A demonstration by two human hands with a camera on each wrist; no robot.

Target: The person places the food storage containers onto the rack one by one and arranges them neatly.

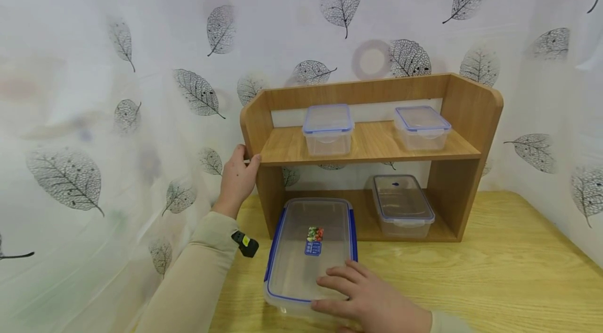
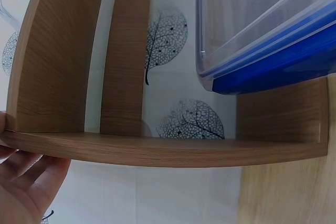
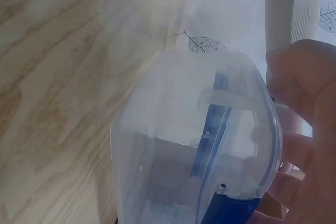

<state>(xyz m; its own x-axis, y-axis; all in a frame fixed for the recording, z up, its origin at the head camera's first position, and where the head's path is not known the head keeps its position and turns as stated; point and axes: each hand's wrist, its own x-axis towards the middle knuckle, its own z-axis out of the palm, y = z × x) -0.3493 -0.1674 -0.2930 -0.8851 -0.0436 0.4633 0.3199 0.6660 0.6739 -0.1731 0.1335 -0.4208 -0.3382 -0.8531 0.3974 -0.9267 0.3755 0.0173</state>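
Note:
A large clear food container (image 1: 294, 265) with blue side clips lies lengthwise, its far end at the lower left bay of a wooden desk shelf (image 1: 372, 157). A sticker (image 1: 314, 241) marks its lid. My left hand (image 1: 237, 178) grips the shelf's left side panel, thumb at the front edge; in the left wrist view its fingers lie against the outer face of the panel (image 2: 157, 150). Over the container's near right corner, my right hand (image 1: 372, 296) spreads its fingers, touching the lid. The right wrist view has the hand (image 3: 310, 124) along the lid side of the container (image 3: 173, 129).
Two smaller clear lidded containers stand on the upper board: one left (image 1: 328, 131), one right (image 1: 422, 129). Another lidded container (image 1: 403, 207) sits at the right of the lower bay. A leaf-patterned curtain (image 1: 155, 50) hangs behind and left of the wood-grain table (image 1: 494, 270).

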